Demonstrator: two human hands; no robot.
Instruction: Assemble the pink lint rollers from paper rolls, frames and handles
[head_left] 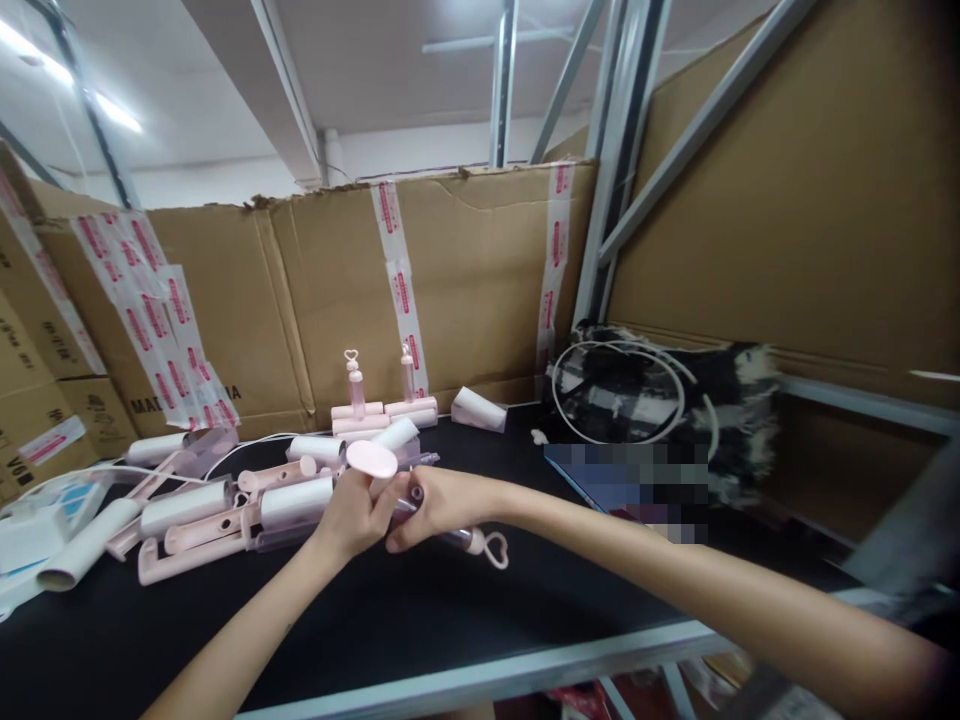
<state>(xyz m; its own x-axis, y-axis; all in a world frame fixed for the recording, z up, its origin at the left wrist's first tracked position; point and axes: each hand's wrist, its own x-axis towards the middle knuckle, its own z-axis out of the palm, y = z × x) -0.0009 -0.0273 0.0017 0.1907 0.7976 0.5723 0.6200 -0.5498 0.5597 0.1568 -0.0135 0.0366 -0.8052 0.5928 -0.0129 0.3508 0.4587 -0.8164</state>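
Observation:
My left hand (351,522) is closed around a pink plastic piece with a flat oval end (372,459) that points up. Right beside it, my right hand (442,505) has its fingers wrapped round a clear tube with a pink heart-shaped loop (493,550) sticking out to the lower right. The two hands meet over the black tabletop (420,620), and where the pieces touch is hidden by the fingers. Left of my hands lie white paper rolls (296,500), pink handles (214,530) and clear plastic covers (289,537).
Two pink-and-clear pieces with heart loops (357,390) stand by the cardboard wall (472,270). A white roll (480,410) lies right of them. White cable (619,392) loops over dark checked cloth (742,400) at the right. A metal rail (525,665) edges the table's front.

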